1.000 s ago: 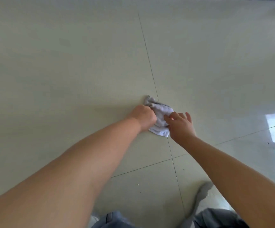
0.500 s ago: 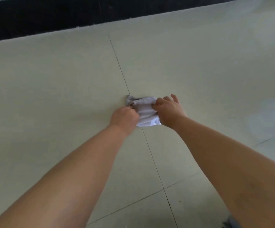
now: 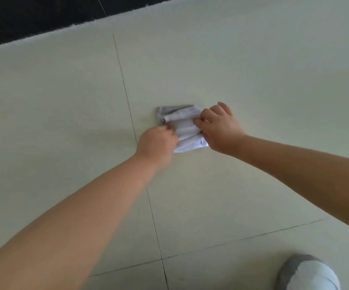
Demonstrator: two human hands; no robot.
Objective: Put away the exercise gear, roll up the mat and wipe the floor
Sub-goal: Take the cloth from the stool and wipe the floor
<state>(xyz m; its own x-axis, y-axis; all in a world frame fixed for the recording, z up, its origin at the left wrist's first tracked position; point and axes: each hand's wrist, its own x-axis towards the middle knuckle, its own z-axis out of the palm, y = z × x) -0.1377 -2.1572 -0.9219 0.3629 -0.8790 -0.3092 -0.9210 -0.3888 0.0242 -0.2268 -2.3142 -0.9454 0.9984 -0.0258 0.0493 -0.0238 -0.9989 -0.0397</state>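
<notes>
Both grips pinching cloth (image 3: 185, 127) on floor (image 3: 253, 70): left hand (image 3: 157, 144), right hand (image 3: 221, 127); shoe (image 3: 309, 275) near.

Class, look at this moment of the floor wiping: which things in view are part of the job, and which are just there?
Part of the job:
cloth
left hand, gripping the cloth
right hand, pinching the cloth
floor

Just there:
dark strip along the floor's far edge
shoe, bottom right
</notes>
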